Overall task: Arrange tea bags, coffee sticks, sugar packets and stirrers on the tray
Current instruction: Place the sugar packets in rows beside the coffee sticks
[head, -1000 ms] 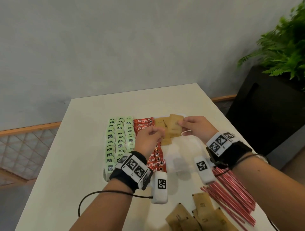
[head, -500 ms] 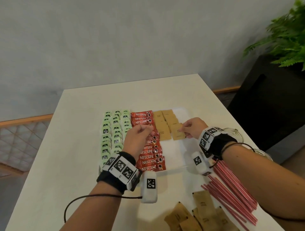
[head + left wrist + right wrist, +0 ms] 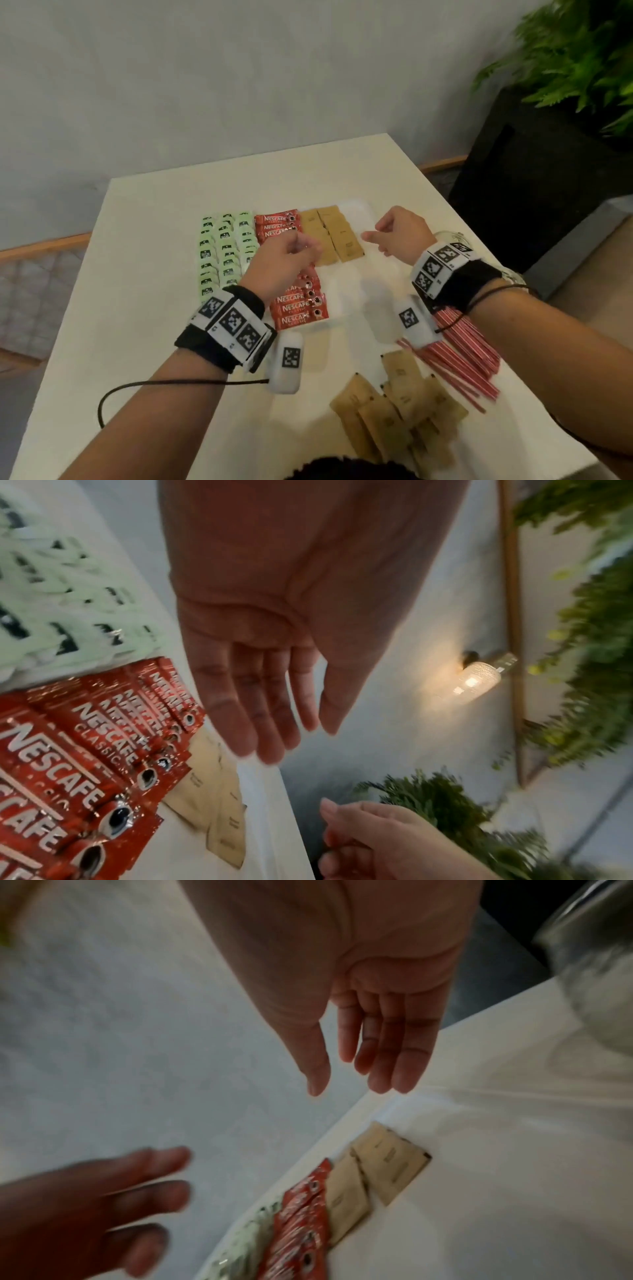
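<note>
Sugar packets (image 3: 337, 236): one more now lies in the tray (image 3: 359, 209) rows, released a moment ago. Right hand (image 3: 399, 234) has lifted off just right of them, fingers loose and empty; left hand (image 3: 284, 260) likewise empty. Loose packets (image 3: 394, 404) remain nearer the wrists, stirrers (image 3: 466, 346) unplaced.

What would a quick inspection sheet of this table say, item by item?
Surface: white table, with a white tray on it.
Job's things: on the tray, green tea bags, red coffee sticks and some brown sugar packets in rows; loose sugar packets and red stirrers lie on the table, off the tray.
Clutter: a glass item behind the right wrist, too hidden to name.
Grips: left hand and right hand both empty, fingers relaxed, above the tray.
Cables: black cable from the left wrist.
Surroundings: grey wall, green plant on a black stand.
</note>
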Available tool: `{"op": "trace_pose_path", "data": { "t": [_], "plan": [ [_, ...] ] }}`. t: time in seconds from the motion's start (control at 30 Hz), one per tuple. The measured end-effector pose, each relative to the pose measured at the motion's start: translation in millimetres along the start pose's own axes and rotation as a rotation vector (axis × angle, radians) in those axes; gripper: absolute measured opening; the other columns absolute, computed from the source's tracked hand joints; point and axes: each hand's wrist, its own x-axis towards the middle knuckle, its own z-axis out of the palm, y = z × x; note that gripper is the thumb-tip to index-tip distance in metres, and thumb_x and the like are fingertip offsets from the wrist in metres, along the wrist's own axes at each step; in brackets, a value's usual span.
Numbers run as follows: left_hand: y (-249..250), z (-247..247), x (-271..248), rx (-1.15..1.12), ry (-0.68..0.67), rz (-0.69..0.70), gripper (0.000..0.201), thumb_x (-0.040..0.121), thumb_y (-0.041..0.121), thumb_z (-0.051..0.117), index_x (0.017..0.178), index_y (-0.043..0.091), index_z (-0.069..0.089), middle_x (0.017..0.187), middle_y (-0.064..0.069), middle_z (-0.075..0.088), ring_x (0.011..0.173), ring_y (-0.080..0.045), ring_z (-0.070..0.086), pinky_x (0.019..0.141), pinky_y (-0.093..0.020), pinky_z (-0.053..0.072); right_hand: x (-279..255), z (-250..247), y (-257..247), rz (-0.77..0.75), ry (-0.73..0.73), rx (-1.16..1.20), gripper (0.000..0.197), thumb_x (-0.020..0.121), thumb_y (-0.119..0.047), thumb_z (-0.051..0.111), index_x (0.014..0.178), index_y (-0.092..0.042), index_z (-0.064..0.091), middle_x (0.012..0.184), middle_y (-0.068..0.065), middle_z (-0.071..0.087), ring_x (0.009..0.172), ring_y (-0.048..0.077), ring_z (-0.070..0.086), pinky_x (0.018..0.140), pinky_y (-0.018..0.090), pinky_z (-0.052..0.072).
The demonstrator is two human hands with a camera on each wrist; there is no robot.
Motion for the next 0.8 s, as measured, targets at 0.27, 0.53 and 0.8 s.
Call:
{"op": "trace_pose_path", "data": {
  "t": [0.27,0.53,0.8],
  "plan": [
    [-22.1,33.2,-64.8,0.571,-0.437,-0.053,0.031,0.088,0.036,0.07,0.113,0.02,0.061,0.098,0.001,0.067,0.083,-0.02,0.067,0.062,-0.035,0.058,-132.5,-21.7,67.7,-0.074,-0.209,-0.07,0.014,0.076,-0.029,0.08,0.082,-0.026,0.067,0.082,-0.007,0.067,0.076,0.01,0.063,0.067,0.02,0.049],
    [-53.5,75.4,-105.7,0.966,-0.536,-0.025,0.103,0.063,0.056,0.084,0.145,0.025,0.031,0.135,0.001,0.044,0.12,-0.02,0.052,0.096,-0.041,0.047,-188.5,8.0,95.5,-0.318,-0.481,-0.173,0.057,0.065,-0.04,0.086,0.116,-0.037,0.061,0.107,-0.03,0.045,0.083,-0.023,0.046,0.072,0.005,0.034],
    [-55.5,102.6,-121.2,1.022,-0.411,-0.022,0.091,0.058,0.049,0.089,0.127,0.017,0.038,0.12,-0.002,0.051,0.106,-0.022,0.056,0.082,-0.036,0.05,-191.6,29.8,86.3,-0.427,-0.538,-0.408,0.071,0.067,-0.036,0.085,0.13,-0.029,0.052,0.124,-0.014,0.047,0.107,0.011,0.055,0.09,0.033,0.047]
  ]
}}
